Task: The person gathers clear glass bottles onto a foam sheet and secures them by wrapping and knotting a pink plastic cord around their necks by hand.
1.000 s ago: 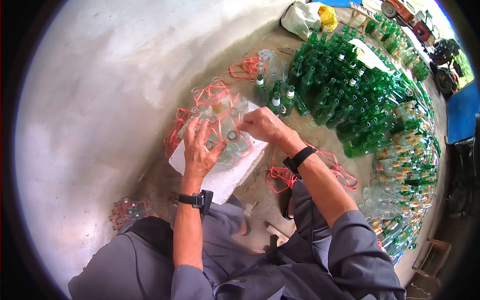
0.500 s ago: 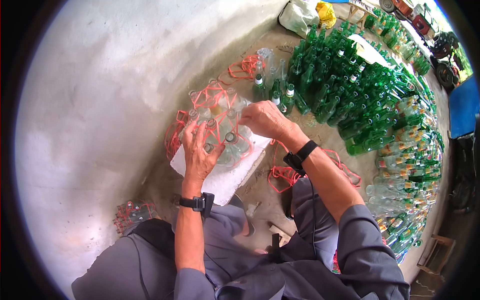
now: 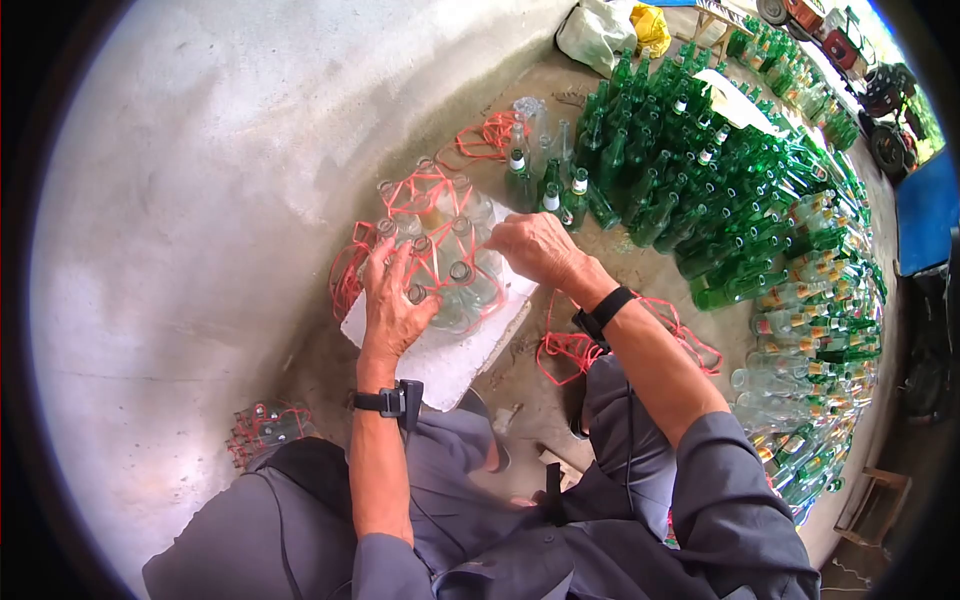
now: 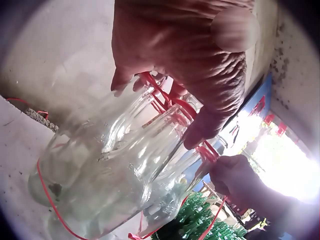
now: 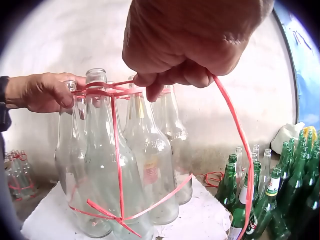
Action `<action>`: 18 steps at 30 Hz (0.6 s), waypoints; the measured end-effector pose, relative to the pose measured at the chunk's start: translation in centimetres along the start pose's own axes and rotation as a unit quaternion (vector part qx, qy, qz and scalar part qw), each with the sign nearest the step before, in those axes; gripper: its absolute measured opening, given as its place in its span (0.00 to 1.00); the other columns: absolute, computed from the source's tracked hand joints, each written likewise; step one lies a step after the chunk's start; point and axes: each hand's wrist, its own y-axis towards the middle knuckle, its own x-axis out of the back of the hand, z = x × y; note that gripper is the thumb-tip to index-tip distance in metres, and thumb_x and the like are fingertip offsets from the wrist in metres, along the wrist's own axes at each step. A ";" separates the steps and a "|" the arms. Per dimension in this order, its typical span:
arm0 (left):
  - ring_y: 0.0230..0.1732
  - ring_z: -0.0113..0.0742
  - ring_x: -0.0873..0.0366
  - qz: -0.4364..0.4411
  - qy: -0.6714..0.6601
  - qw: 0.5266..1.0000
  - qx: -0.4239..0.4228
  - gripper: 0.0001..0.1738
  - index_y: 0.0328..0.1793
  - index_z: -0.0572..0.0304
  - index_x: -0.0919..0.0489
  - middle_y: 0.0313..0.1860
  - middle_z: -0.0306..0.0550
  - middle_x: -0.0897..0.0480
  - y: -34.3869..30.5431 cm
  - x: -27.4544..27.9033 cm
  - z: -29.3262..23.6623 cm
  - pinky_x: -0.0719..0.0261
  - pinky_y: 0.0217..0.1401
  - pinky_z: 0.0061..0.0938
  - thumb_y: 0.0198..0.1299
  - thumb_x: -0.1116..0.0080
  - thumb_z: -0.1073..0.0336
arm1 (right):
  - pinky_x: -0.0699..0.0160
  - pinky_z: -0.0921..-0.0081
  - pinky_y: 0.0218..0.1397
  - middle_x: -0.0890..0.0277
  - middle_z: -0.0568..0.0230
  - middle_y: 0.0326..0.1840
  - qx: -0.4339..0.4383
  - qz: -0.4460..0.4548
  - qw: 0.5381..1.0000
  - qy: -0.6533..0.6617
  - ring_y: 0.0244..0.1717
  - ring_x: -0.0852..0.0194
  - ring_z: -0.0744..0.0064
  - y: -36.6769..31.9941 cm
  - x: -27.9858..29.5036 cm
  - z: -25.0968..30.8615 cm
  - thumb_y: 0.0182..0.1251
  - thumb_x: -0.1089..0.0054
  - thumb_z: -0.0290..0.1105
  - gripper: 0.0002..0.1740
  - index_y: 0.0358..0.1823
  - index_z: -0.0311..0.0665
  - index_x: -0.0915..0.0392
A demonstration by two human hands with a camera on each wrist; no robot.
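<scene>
Several clear bottles (image 3: 462,300) (image 5: 102,160) stand grouped on a white block (image 3: 440,365), with red strap (image 5: 119,165) round their bodies and between their necks. My left hand (image 3: 392,305) (image 4: 185,55) has its fingers and thumb bent round the bottle necks at the near left of the group. In the right wrist view my right hand (image 5: 192,45) (image 3: 540,248) pinches the red strap beside the necks; one length runs to the bottles and another hangs from the palm. Which neck the strap passes round under the left fingers is hidden.
Many green bottles (image 3: 650,200) stand on the floor to the right, with clear ones further down. Loose red strap (image 3: 570,350) lies right of the block and more beyond it. A strapped bottle bundle (image 3: 268,430) sits by the wall (image 3: 200,200) at lower left.
My right hand has shifted slightly outward and down in the head view, drawing a little away from the necks. The left hand stays at the bottles, its thumb slightly lower.
</scene>
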 end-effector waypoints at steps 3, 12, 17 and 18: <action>0.75 0.61 0.38 -0.018 0.013 1.000 -0.001 0.50 0.75 0.62 0.30 0.74 0.58 0.35 -0.1 -0.4 0.3 0.39 0.78 0.49 0.40 0.24 0.62 | 0.25 0.56 0.30 0.21 0.58 0.24 -0.009 -0.031 0.999 0.005 0.29 0.21 0.50 0.4 0.2 0.7 0.64 0.35 0.36 0.08 0.30 0.43 0.14; 0.73 0.58 0.36 -0.113 0.168 0.976 -0.083 0.40 0.71 0.57 0.26 0.70 0.53 0.28 -0.7 0.9 -5.4 0.41 0.78 0.53 0.46 0.29 0.60 | 0.22 0.54 0.33 0.19 0.52 0.24 -0.096 -0.027 0.988 0.117 0.31 0.19 0.46 -0.1 -1.3 -0.1 0.66 0.32 0.42 0.15 0.27 0.40 0.15; 0.62 0.50 0.27 0.019 0.133 0.988 -0.081 0.30 0.62 0.59 0.20 0.57 0.48 0.18 0.2 -0.3 -5.9 0.32 0.66 0.48 0.48 0.32 0.64 | 0.20 0.57 0.37 0.17 0.51 0.27 -0.160 -0.026 0.971 0.178 0.32 0.18 0.47 -0.3 -2.5 0.5 0.66 0.32 0.44 0.15 0.31 0.41 0.11; 0.55 0.47 0.25 0.017 0.111 0.990 -0.085 0.34 0.67 0.60 0.24 0.50 0.48 0.17 0.6 -0.5 -6.2 0.32 0.60 0.47 0.49 0.32 0.67 | 0.19 0.57 0.38 0.16 0.51 0.28 -0.196 0.001 0.961 0.197 0.32 0.17 0.48 -0.4 -2.6 0.5 0.66 0.32 0.45 0.15 0.33 0.42 0.11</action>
